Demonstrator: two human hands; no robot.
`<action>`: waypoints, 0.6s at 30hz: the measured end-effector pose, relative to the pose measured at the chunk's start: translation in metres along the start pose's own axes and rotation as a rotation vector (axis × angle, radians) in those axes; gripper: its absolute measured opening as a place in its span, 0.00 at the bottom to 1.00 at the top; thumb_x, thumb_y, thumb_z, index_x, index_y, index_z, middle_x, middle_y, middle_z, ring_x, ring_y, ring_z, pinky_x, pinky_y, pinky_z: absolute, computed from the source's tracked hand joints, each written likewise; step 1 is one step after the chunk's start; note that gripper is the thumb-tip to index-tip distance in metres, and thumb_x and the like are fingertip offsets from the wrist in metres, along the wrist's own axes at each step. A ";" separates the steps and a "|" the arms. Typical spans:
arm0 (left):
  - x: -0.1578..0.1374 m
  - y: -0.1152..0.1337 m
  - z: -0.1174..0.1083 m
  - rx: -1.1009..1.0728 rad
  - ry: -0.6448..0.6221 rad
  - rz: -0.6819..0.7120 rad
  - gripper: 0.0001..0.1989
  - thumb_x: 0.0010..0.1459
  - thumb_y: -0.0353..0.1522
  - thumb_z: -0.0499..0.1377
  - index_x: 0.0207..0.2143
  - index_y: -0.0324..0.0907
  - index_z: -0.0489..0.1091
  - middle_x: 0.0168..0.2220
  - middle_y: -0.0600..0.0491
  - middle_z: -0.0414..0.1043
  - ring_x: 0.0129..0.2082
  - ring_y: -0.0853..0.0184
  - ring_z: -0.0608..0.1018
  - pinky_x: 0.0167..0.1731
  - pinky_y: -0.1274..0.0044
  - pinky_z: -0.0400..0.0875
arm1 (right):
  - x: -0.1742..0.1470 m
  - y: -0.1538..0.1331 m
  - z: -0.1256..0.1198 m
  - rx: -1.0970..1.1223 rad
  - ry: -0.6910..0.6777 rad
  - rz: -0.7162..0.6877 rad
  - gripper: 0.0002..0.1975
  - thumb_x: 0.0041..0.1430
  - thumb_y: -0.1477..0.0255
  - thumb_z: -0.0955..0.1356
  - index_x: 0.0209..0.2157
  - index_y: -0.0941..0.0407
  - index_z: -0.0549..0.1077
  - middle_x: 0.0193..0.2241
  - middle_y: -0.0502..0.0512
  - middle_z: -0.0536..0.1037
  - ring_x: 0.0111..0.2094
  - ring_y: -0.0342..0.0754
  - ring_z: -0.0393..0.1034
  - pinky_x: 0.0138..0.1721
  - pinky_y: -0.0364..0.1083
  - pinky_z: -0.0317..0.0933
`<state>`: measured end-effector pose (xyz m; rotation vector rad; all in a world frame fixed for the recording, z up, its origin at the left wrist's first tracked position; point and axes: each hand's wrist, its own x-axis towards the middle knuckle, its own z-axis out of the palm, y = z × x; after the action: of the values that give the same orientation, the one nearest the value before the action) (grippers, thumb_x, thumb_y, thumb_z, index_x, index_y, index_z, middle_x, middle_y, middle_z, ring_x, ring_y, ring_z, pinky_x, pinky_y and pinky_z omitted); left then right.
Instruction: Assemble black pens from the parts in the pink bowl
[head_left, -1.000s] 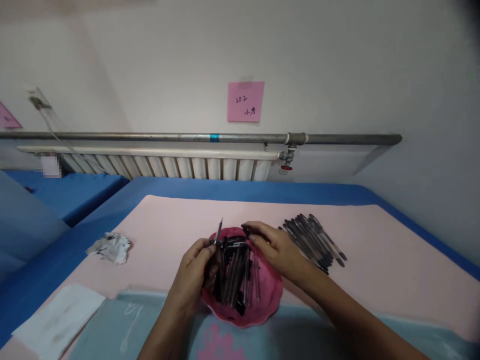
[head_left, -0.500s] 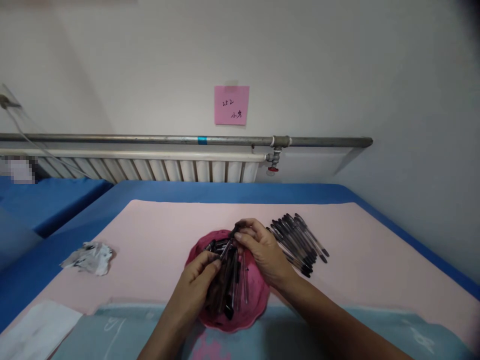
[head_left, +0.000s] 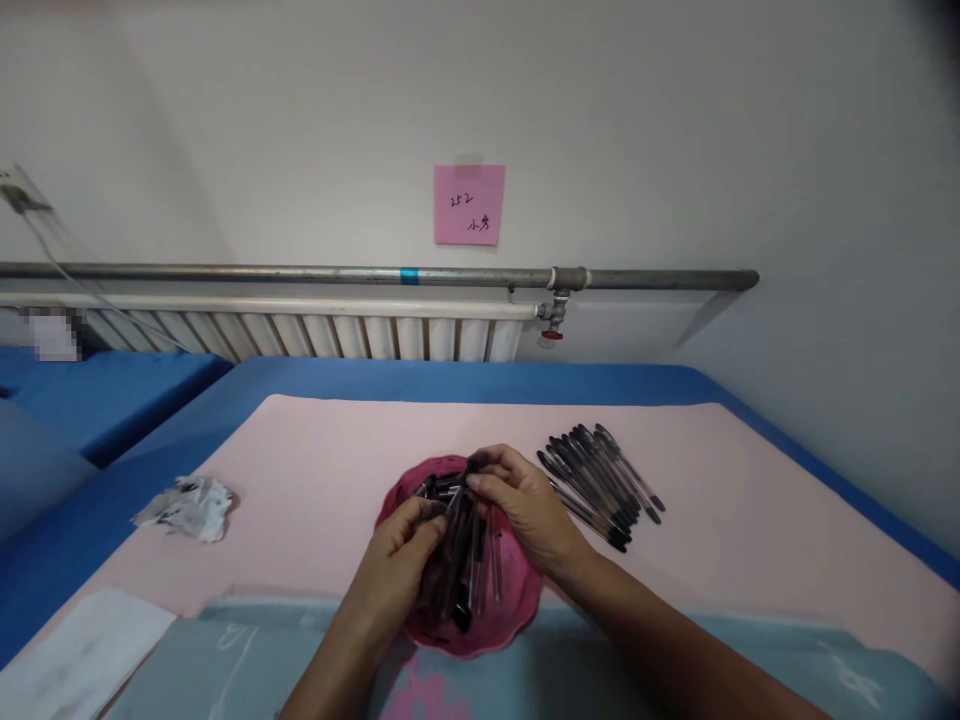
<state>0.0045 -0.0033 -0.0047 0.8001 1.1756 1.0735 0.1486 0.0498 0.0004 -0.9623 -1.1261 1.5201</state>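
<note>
1 pen (head_left: 457,496), over pink basket (head_left: 521,600): prob. light, stiff, slick; hold at both ends. L hand (head_left: 401,550): near-closed pinch, lower end; R hand (head_left: 531,508): ditto, upper end.

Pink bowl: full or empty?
Partly full: pen parts lie in the bowl, while bare pink shows at the picture's right.
</note>
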 end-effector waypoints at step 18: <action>-0.005 0.008 0.005 -0.065 -0.021 -0.049 0.12 0.48 0.37 0.61 0.34 0.41 0.65 0.15 0.63 0.57 0.08 0.80 0.54 0.09 0.85 0.43 | -0.004 0.010 0.004 0.087 -0.132 0.150 0.15 0.40 0.76 0.71 0.34 0.56 0.67 0.24 0.45 0.72 0.21 0.38 0.62 0.23 0.39 0.54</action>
<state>0.0072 -0.0056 0.0051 0.7265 1.1317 1.0551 0.1429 0.0438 -0.0075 -0.9153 -1.0898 1.7610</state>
